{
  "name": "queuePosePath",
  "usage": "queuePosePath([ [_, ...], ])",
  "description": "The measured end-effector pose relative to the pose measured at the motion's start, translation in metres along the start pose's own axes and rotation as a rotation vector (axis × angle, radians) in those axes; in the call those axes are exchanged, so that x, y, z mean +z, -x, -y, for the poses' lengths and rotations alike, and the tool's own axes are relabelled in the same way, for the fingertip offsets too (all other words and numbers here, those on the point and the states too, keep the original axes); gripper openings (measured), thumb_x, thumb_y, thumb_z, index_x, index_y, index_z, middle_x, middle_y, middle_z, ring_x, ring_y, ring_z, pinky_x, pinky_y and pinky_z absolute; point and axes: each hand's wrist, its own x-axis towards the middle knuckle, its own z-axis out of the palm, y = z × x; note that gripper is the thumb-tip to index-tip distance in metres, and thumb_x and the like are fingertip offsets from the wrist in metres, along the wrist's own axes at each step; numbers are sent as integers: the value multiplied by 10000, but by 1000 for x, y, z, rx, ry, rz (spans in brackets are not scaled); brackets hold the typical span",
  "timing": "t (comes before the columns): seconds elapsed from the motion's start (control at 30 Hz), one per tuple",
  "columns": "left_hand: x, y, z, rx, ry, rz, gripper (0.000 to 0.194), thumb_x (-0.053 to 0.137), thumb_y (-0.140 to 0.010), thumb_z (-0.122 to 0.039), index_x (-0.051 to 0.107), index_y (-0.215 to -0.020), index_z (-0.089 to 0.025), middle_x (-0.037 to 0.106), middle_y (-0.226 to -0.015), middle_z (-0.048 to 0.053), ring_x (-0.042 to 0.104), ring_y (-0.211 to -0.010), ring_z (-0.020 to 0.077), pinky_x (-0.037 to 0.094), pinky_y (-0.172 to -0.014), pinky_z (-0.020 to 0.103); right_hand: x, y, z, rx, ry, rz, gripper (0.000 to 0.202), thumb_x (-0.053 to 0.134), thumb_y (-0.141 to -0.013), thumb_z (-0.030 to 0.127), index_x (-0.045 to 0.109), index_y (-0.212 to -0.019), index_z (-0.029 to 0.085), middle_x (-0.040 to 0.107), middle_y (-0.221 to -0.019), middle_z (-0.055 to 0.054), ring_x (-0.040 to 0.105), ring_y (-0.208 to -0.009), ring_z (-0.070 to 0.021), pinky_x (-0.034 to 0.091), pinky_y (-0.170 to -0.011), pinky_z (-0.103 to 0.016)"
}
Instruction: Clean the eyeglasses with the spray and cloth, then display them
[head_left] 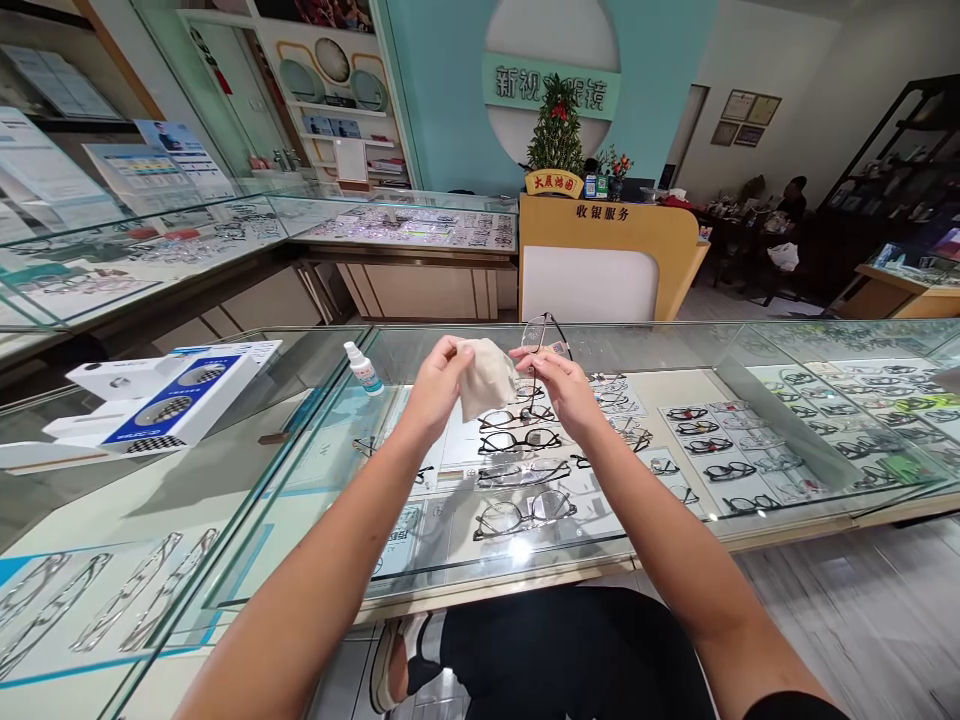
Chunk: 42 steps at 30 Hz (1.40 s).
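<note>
My left hand [441, 384] pinches a pale cream cloth [486, 380] between thumb and fingers, and the cloth hangs over the glass counter. Just right of it, my right hand [561, 388] grips a thin dark-framed pair of glasses [553, 322], which is held upright with a temple pointing down. The cloth is close against the fingers of my right hand; whether it touches a lens cannot be made out. A small white spray bottle [364, 369] with a teal label stands on the glass to the left of my hands.
Below my hands, the glass display case [420, 578] holds rows of glasses. An open blue and white box [180, 405] lies on the counter at the left. A yellow service desk [686, 240] stands beyond; a seated person [793, 198] is far back right.
</note>
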Motion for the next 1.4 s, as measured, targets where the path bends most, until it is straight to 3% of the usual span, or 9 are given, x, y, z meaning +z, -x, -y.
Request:
queuePosePath([
  [0.13,16,14,1,-51,11,131,445,824,-885,-579,532,-942,-248,539,-875,-19,517,-764,155,440,-705,261,-2,-1,0,-19,-13,-37,319,780,-952,576,849,-862,278,783,-1374,-75,616,-1444,-320,445,-1238,-448],
  [0.33,22,23,4,-8,-95,262,461,749,-941,-657,516,-947,-260,482,-798,-34,444,-691,163,375,-643,278,-3,-1,-1,-57,39,-30,328,751,-993,587,843,-899,286,785,-1413,-62,584,-1496,-320,389,-1294,-466],
  [0.73,26,30,-4,150,-161,312,523,760,-937,-710,523,-880,-247,558,-853,-5,497,-791,189,443,-745,305,1,2,4,-62,51,-29,387,777,-970,661,818,-890,284,796,-1367,-73,605,-1470,-323,414,-1263,-462],
  [0.9,29,34,0,224,-209,318,592,611,-1015,-805,677,-918,-224,643,-943,49,594,-917,231,502,-901,369,6,4,4,-41,10,-26,419,794,-947,684,798,-879,271,796,-1335,-83,635,-1421,-318,459,-1224,-443],
  [0.97,32,35,4,227,-194,281,600,616,-1023,-795,680,-889,-213,650,-919,53,607,-913,224,508,-896,365,8,5,4,-28,-15,-13,435,814,-924,704,794,-882,271,806,-1300,-82,635,-1423,-319,470,-1215,-436],
  [1.07,37,37,9,177,-87,223,521,866,-906,-673,602,-960,-227,701,-993,35,640,-906,185,518,-846,311,11,7,5,11,-64,23,457,829,-904,716,775,-891,263,816,-1264,-80,676,-1354,-307,506,-1181,-433],
  [1.17,39,39,10,72,65,208,642,995,-794,-588,535,-1079,-244,755,-1176,52,694,-932,167,539,-835,286,13,9,7,27,-120,59,435,830,-920,688,763,-914,258,820,-1257,-77,726,-1234,-282,555,-1109,-424],
  [1.3,38,38,6,-120,118,314,776,990,-807,-601,609,-1356,-206,760,-925,5,678,-780,150,515,-754,268,14,12,11,3,-138,98,396,818,-951,655,754,-931,265,829,-1259,-77,732,-1228,-278,571,-1086,-421],
  [1.4,37,37,4,-162,174,352,820,1025,-766,-581,707,-1403,-175,758,-938,14,681,-835,150,513,-780,261,14,13,12,30,-120,141,415,797,-961,680,750,-954,267,836,-1268,-82,738,-1219,-283,572,-1092,-436],
])
